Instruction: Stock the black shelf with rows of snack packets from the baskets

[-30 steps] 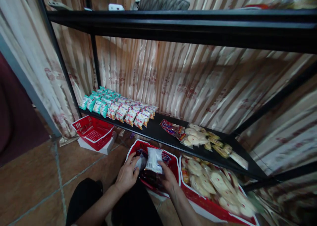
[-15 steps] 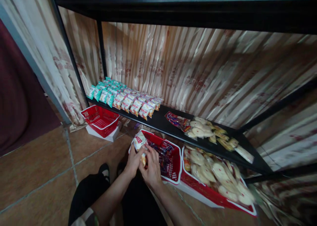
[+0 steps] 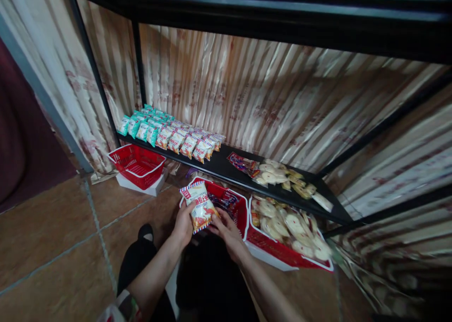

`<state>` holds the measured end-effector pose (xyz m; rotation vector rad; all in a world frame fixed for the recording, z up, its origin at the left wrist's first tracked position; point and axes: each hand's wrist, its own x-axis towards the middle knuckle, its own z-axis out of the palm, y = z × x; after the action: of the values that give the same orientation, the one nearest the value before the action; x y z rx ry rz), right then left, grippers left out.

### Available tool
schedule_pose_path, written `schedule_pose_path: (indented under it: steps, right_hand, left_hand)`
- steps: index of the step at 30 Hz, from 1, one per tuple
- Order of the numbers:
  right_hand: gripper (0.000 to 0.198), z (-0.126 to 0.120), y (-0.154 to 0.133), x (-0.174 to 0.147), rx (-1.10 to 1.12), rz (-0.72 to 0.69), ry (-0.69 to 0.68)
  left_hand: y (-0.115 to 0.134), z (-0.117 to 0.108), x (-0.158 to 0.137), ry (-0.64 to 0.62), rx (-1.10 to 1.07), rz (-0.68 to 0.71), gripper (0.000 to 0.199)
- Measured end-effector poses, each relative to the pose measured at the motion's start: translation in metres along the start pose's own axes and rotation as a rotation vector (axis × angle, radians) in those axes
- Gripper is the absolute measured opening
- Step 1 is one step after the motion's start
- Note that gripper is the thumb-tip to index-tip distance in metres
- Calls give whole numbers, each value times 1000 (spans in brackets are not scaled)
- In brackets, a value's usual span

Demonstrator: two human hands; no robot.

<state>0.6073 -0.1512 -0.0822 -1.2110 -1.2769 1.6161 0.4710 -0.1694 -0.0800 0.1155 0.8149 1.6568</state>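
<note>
A white snack bag (image 3: 199, 206) with red lettering and a striped edge is held in front of me, its printed face up. My left hand (image 3: 184, 224) grips its left side. At its lower right edge, my right hand (image 3: 225, 228) closes its fingers on the bag. Just beyond and below is a red basket (image 3: 243, 213) with dark purple packets (image 3: 229, 200) inside. Similar white snack bags (image 3: 190, 142) stand in rows on the black shelf (image 3: 222, 166), beside teal bags (image 3: 143, 125) at its left end.
An empty red basket (image 3: 141, 167) rests on a white box (image 3: 155, 186) at the left. Another red basket (image 3: 271, 237) on the right is heaped with pale round packaged items (image 3: 294, 223). More packets (image 3: 271, 172) lie on the shelf's right half. An upper shelf (image 3: 247, 23) crosses overhead.
The snack bag has turned from edge-on to lying with its printed face toward me. My hands have spread apart to its two sides. The view has shifted slightly.
</note>
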Motion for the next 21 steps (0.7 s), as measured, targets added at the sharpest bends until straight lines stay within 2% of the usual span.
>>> schedule_pose_path:
  steps: [2,5,10,16,21]
  right_hand:
    - [50,-4,-11,-4,28,23,-41]
    - [45,-12,-26,-6,-35,25,-11]
    - [51,-28,-39,-3,-36,31,37]
    - [55,-50,-46,-12,-3,114,255]
    - [57,-57,-37,-3,55,80,435]
  left_hand:
    - [-3,3,2,-32,47,11,45]
    - [-5,10,7,-94,122,-9,41]
    - [-15,28,23,-243,297,-88,38]
    - [-46,55,48,-462,644,-183,39]
    - [-53,64,66,-585,915,-104,39]
